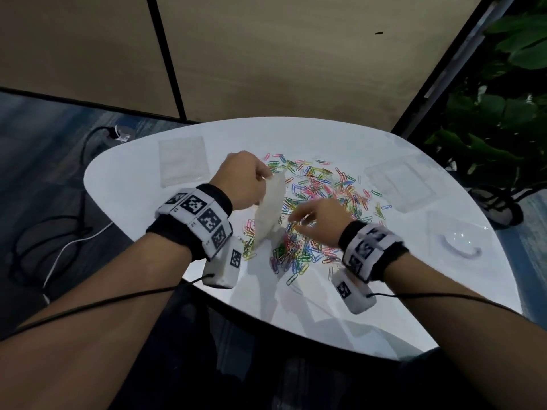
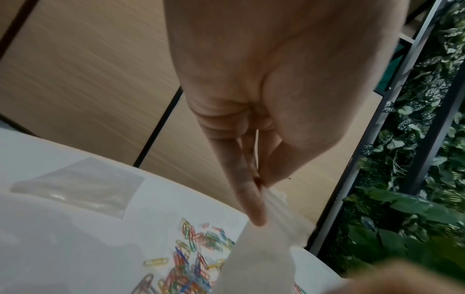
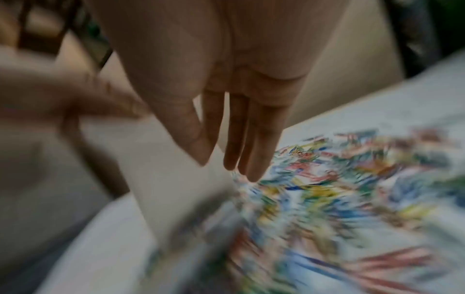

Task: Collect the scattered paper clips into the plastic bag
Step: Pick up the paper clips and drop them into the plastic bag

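Many coloured paper clips [image 1: 322,196] lie spread over the middle of the white table [image 1: 124,179]. My left hand [image 1: 242,182] pinches the top edge of a clear plastic bag [image 1: 270,208], which hangs down to the table with several clips [image 1: 285,250] at its bottom. The left wrist view shows finger and thumb [image 2: 254,199] pinching the bag [image 2: 259,258] above the clips [image 2: 191,258]. My right hand [image 1: 310,220] hovers over the pile beside the bag, fingers [image 3: 241,139] straight and holding nothing. The right wrist view is blurred, with the bag [image 3: 171,179] left of the clips [image 3: 339,189].
A flat clear bag [image 1: 182,161] lies at the table's back left, also visible as a bag [image 2: 75,187] in the left wrist view. More clear bags [image 1: 402,184] lie at the right. Plants [image 1: 503,99] stand beyond the right edge, cables [image 1: 59,232] on the floor at left.
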The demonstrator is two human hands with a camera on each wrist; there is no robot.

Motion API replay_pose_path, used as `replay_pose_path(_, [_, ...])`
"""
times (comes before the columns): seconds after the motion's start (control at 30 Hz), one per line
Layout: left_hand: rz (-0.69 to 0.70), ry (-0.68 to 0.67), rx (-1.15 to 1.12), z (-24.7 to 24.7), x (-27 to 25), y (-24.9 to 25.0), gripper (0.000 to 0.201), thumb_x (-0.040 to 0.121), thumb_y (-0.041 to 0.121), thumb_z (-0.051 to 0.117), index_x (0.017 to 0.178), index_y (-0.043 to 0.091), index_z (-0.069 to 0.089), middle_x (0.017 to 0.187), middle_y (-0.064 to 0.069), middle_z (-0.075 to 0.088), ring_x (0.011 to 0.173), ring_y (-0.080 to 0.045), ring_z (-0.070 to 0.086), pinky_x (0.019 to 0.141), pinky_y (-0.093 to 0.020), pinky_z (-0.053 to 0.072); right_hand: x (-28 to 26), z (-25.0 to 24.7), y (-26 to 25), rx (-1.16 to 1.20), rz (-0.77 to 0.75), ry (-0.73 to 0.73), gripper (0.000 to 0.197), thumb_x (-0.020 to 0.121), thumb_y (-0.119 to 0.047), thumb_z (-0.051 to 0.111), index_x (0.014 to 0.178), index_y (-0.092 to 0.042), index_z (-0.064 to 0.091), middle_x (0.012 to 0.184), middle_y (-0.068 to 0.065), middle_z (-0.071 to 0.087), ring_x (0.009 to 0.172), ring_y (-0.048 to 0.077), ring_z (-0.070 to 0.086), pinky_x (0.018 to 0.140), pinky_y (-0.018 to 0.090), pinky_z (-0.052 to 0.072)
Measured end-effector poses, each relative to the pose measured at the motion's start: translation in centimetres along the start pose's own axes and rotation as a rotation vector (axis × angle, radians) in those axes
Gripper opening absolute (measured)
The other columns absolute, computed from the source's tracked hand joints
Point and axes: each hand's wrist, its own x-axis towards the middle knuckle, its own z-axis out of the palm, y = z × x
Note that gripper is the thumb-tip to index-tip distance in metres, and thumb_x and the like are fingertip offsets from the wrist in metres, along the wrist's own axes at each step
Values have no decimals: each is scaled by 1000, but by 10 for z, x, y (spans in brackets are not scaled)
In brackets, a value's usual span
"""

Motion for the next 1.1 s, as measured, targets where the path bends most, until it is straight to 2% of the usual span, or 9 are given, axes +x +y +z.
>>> replay_pose_path(0.1, [16,63,16,-21,-2,-3,32,90,3,52,108,11,77,93,-10,76,64,-18,69,70,-24,55,-7,42,10,-447,-158,-298,54,81,-26,70,133,-22,55,130,5,53,113,25,55,97,38,48])
replay_pose_path(0.17, [9,91,3,-35,-6,-8,30,88,4,53,103,13,77,82,-10,76,68,-22,73,60,-20,53,-7,63,16,-518,-208,-303,57,82,-22,67,136,-24,50,133,7,48,114,28,53,95,40,50])
replay_pose_path(0.3, [-12,111,13,-49,-13,-26,29,88,6,53,100,16,77,81,-11,76,82,-24,71,74,-27,54,-1,70,18,-606,-238,-205,28,92,-8,54,116,-15,65,108,8,59,100,29,59,74,36,50])
replay_pose_path(0.4, [-25,83,65,-46,-13,-36,30,89,4,53,105,14,77,83,-11,76,79,-21,71,84,-31,56,7,64,16,-621,-198,-212,18,90,-4,56,101,-9,70,100,9,63,93,30,62,72,35,51])
replay_pose_path(0.57, [-47,-47,118,-30,-13,-40,31,90,1,53,109,10,76,84,-9,75,63,-17,73,80,-29,59,13,36,20,-220,70,-59,17,86,-17,71,101,-13,77,95,4,75,88,19,69,85,27,55])
replay_pose_path(0.67, [-55,-132,143,-19,-13,-39,30,91,1,52,110,8,74,79,-8,76,61,-14,73,81,-31,61,16,16,23,113,263,49,21,78,-19,80,98,-15,78,90,1,76,79,12,70,78,22,58])
replay_pose_path(0.8, [-55,-190,134,-6,-10,-37,30,91,1,52,112,5,73,81,-6,76,59,-14,74,76,-32,62,14,-7,3,872,364,65,22,76,-1,77,97,1,73,98,18,73,88,28,73,81,32,60])
replay_pose_path(0.87, [-49,-206,134,-1,-8,-35,29,92,1,51,111,6,73,78,-1,72,53,-9,70,69,-26,59,14,-12,-13,1149,350,28,22,78,7,71,100,8,69,100,22,71,86,29,72,76,27,61])
replay_pose_path(1.1, [-44,-224,83,4,-7,-32,29,90,-2,51,86,12,77,69,-7,75,46,-3,68,62,-20,57,26,13,-51,1311,328,-73,24,83,10,66,106,13,64,91,17,70,75,19,71,76,24,60])
